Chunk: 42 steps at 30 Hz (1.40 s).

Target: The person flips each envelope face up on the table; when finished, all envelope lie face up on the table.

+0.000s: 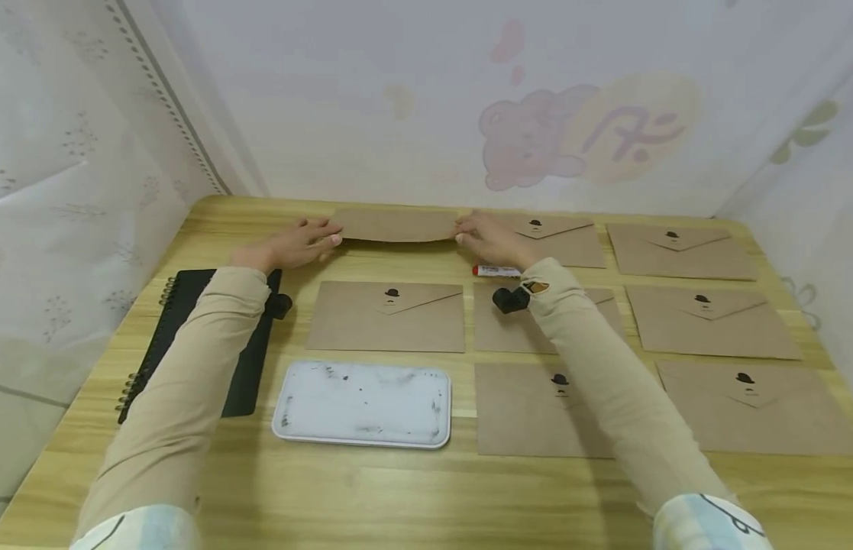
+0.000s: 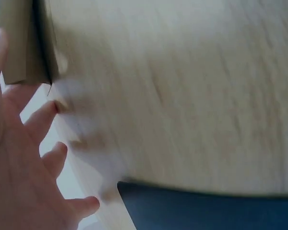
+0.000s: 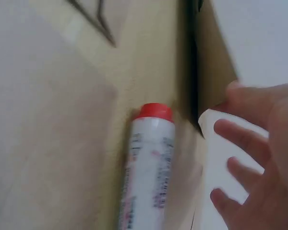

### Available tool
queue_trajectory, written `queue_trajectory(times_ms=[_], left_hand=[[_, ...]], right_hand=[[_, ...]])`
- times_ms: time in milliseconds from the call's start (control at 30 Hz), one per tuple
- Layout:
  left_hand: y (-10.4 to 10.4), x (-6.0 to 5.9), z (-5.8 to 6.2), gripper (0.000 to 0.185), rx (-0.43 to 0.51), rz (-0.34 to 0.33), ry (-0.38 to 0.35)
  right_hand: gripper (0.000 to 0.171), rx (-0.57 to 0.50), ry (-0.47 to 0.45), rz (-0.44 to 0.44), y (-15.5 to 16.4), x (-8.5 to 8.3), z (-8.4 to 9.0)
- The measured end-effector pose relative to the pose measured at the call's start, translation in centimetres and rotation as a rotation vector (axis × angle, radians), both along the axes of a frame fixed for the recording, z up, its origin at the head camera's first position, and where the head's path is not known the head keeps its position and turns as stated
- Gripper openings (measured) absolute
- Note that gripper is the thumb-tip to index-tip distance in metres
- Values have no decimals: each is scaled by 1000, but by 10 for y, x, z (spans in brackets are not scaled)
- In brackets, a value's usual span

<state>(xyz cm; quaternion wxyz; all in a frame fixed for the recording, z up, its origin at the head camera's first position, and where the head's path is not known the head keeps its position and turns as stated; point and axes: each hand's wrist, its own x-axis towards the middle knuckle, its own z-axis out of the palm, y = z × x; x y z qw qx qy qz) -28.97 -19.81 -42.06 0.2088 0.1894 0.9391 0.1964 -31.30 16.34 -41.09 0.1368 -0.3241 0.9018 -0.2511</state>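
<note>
envelope (image 1: 396,225) at far edge of table (image 1: 399,496) | left hand (image 1: 295,244) pinches its left end | right hand (image 1: 491,238) pinches its right end | glue stick (image 1: 496,270) just near right hand

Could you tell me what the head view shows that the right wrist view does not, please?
Only the head view shows the left hand, the black spiral-bound notebook, the white rectangular tray and the rows of brown kraft-paper envelopes with small hat prints. Only the right wrist view shows the red cap of the white glue stick up close. Both show the right hand at the end of the raised brown envelope and the light wooden table.
</note>
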Motion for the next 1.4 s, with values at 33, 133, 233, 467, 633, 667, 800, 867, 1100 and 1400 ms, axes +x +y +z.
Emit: queue_trajectory(times_ms=[33,133,233,467,633,667,800,867,1100,1400], left_hand=[[1,0,-1,61,6,15,-9],[3,-1,-2,66,39,70,-18],[5,-1,-4,71,78,127,-18],[8,3,-2,73,172,236,-4],[11,5,0,74,296,291,-103],[11,5,0,74,318,305,-128],[10,4,1,76,358,351,-191],[10,3,1,78,357,370,-208],[10,1,1,80,372,418,-240],[11,2,3,84,381,464,-255]], right_hand=[[35,-38,-14,-42,1,1,1],[37,-138,-30,-166,2,2,6],[36,-217,-24,-269,-1,3,6],[20,-360,237,-337,-17,0,1],[14,-356,511,-218,-22,0,4],[12,-367,546,-193,-22,0,5],[6,-413,687,-105,-22,1,6],[9,-425,753,-60,-21,2,6],[12,-426,873,52,-22,5,9],[20,-329,950,77,-22,8,11]])
